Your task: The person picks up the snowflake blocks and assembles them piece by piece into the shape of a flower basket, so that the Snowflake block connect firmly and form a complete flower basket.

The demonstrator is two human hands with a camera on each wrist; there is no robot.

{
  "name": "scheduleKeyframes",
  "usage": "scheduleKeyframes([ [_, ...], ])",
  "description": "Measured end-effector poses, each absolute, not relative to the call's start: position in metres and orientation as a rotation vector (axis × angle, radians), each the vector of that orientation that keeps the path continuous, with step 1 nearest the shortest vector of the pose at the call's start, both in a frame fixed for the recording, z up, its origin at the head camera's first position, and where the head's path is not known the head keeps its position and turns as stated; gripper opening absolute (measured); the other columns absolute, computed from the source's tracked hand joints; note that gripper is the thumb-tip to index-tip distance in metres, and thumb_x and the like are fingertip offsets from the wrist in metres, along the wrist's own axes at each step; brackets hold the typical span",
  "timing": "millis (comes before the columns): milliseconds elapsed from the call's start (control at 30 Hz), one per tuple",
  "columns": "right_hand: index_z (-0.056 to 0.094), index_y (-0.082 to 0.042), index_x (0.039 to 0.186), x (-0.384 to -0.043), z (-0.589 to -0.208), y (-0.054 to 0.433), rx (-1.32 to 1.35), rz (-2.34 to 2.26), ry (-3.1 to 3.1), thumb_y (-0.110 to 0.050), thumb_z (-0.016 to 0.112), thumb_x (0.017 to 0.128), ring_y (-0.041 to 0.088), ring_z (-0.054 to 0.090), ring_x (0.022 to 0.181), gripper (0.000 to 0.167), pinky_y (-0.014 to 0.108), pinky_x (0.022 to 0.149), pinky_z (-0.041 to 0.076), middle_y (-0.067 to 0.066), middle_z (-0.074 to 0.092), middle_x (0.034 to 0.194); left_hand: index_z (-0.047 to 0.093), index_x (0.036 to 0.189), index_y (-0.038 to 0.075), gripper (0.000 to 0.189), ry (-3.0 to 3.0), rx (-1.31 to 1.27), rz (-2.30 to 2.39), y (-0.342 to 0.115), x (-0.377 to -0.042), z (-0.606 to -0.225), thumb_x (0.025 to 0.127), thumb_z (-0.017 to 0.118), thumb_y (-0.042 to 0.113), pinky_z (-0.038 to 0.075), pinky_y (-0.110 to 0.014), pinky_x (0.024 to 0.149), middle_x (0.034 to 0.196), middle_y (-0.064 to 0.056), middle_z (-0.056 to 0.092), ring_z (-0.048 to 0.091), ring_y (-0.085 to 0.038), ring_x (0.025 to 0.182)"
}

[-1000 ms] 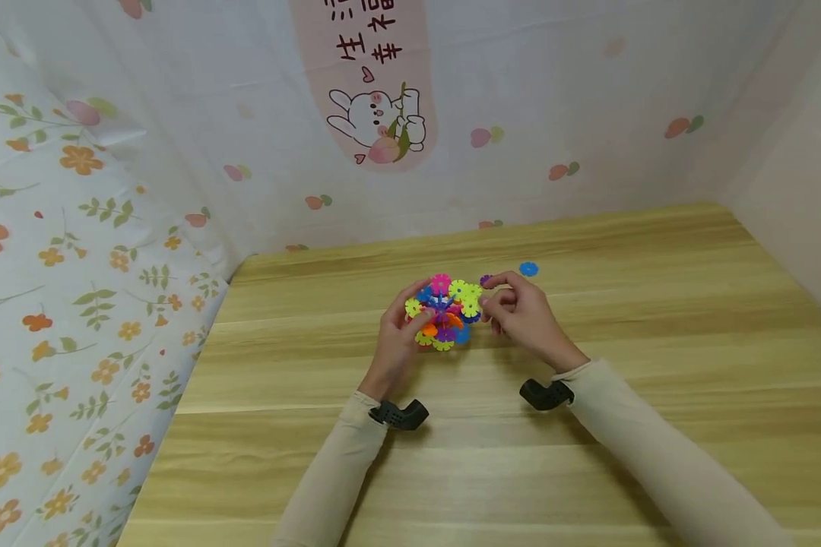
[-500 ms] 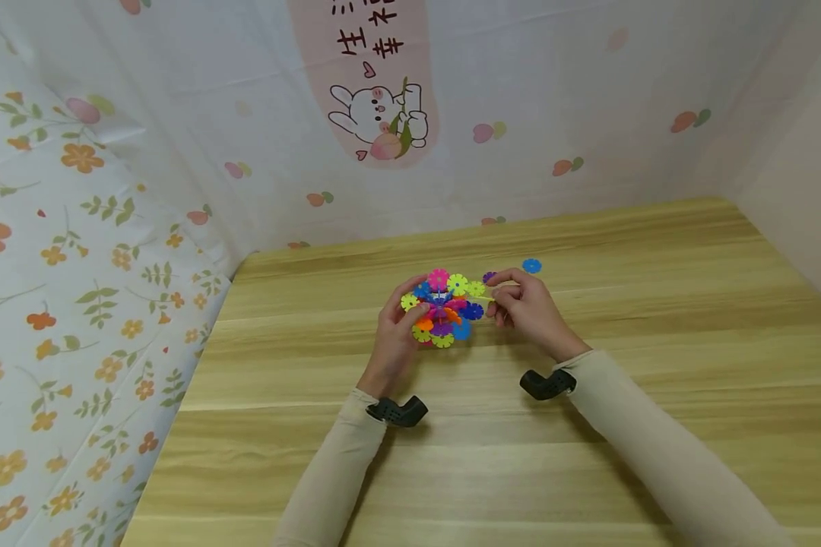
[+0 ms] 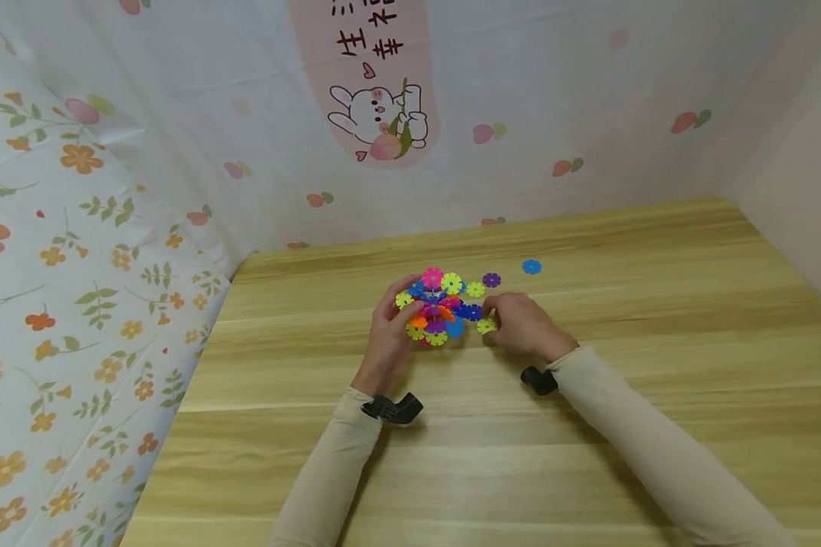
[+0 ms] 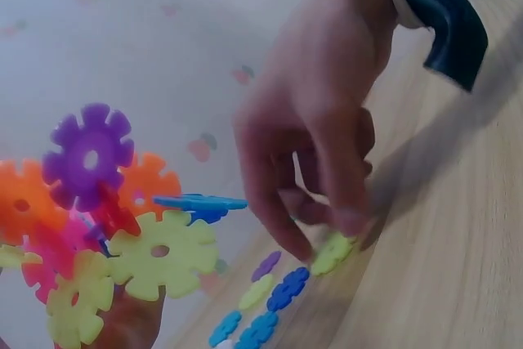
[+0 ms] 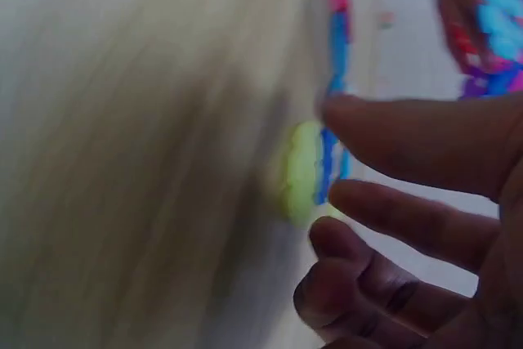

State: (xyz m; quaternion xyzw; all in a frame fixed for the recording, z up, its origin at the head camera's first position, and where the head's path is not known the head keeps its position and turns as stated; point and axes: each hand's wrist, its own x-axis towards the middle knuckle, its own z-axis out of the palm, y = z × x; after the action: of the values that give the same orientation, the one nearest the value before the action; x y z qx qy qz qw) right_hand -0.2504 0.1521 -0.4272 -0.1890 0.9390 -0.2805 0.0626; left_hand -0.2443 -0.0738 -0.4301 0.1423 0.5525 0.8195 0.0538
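Partly hidden, the left hand [image 3: 388, 334] grips the cluster [image 3: 435, 309]; whether the right hand [image 3: 522, 323] pinches the yellow disc [image 3: 486, 326] at its left is unclear.

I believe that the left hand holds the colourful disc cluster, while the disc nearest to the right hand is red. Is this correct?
Not quite: the disc nearest to the right hand is yellow-green, not red, as the left wrist view shows. The left hand does hold the colourful disc cluster.
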Motion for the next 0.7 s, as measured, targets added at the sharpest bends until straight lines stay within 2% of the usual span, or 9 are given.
scheduleKeyframes([
  [167, 0.065, -0.004, 0.086, -0.252, -0.429, 0.151, -0.601, -0.692, 2.856, -0.014, 0.082, 0.069, 0.021, 0.051, 0.074, 0.026, 0.036, 0.066, 0.046, 0.004, 0.057, 0.079, 0.048, 0.133, 0.01, 0.038, 1.652, 0.424, 2.462, -0.071, -0.242, -0.428, 0.095, 0.051, 0.008, 0.05, -0.033, 0.081, 0.131, -0.013, 0.042, 0.053, -0.025, 0.101],
  [333, 0.062, 0.0, 0.088, -0.255, -0.43, 0.152, -0.614, -0.735, 2.76, -0.007, 0.081, 0.068, 0.022, 0.052, 0.076, 0.028, 0.036, 0.07, 0.047, 0.005, 0.058, 0.081, 0.045, 0.135, 0.01, 0.039, 1.58, 0.415, 2.465, -0.068, -0.24, -0.424, 0.096, 0.05, 0.01, 0.052, -0.035, 0.078, 0.126, -0.016, 0.045, 0.056, -0.024, 0.097],
  [433, 0.062, -0.002, 0.086, -0.255, -0.432, 0.155, -0.638, -0.789, 2.705, -0.006, 0.079, 0.07, 0.02, 0.049, 0.072, 0.023, 0.034, 0.066, 0.044, 0.003, 0.056, 0.076, 0.044, 0.135, 0.008, 0.038, 1.521, 0.407, 2.49, -0.068, -0.24, -0.423, 0.097, 0.048, 0.01, 0.051, -0.033, 0.078, 0.129, -0.015, 0.043, 0.054, -0.022, 0.099],
  [567, 0.068, -0.004, 0.086, -0.254, -0.431, 0.164, -0.673, -0.94, 2.698, -0.006, 0.07, 0.079, 0.016, 0.045, 0.064, 0.007, 0.03, 0.058, 0.039, 0.0, 0.055, 0.071, 0.045, 0.134, 0.01, 0.036, 1.387, 0.373, 2.519, -0.067, -0.239, -0.424, 0.098, 0.044, 0.01, 0.05, -0.036, 0.08, 0.132, -0.014, 0.041, 0.052, -0.023, 0.106],
  [700, 0.068, -0.005, 0.098, -0.25, -0.417, 0.171, -0.558, -1.318, 2.671, -0.008, 0.067, 0.085, 0.023, 0.051, 0.053, 0.014, 0.032, 0.05, 0.044, 0.008, 0.058, 0.072, 0.049, 0.131, 0.014, 0.033, 1.288, 0.301, 2.539, -0.067, -0.24, -0.425, 0.098, 0.042, 0.01, 0.05, -0.04, 0.079, 0.13, -0.013, 0.045, 0.053, -0.024, 0.106],
])
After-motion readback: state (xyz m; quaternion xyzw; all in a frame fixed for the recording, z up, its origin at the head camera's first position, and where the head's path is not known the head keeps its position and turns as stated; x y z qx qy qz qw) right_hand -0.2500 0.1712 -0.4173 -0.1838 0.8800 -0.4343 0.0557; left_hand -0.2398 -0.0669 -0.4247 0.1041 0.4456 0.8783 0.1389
